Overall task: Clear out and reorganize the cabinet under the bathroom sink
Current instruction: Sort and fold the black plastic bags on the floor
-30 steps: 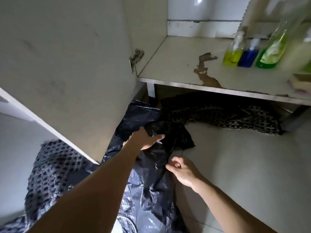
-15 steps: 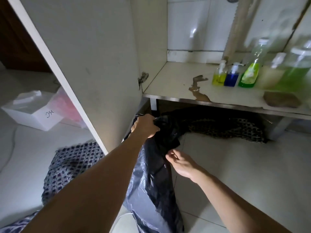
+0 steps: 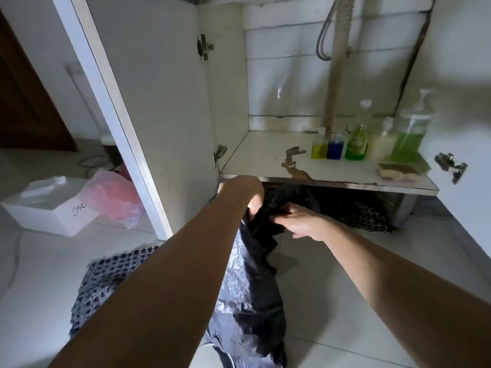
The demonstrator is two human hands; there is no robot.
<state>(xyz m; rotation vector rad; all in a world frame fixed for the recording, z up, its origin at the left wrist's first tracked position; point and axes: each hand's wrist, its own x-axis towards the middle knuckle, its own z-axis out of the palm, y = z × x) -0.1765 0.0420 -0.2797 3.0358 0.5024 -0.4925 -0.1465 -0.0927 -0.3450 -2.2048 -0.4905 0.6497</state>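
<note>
Overhead, the open cabinet [image 3: 265, 75] under the sink fills most of the view, its left door [image 3: 148, 102] swung wide and a pale drain pipe [image 3: 336, 62] running down its back wall. Its chipped shelf [image 3: 265, 158] carries a row of bottles at the right rear: a small yellow one [image 3: 319, 147], a blue one [image 3: 335, 148], a green one [image 3: 356, 144], a milky one [image 3: 382, 144] and a large pump bottle [image 3: 409, 136] of green liquid, with a sponge [image 3: 398, 171] in front of them. Below the shelf edge a black plastic bag [image 3: 252, 288] hangs down toward the tiled floor, its top bunched just under the shelf. Both hands hold that top: the left hand [image 3: 241, 191] is curled round the gathered plastic, and the right hand [image 3: 300, 221] pinches it from the other side. A checkered cloth [image 3: 358, 213] lies under the cabinet, and a white box [image 3: 50, 205] sits beside a pink bag [image 3: 114, 195] on the floor at left.
</note>
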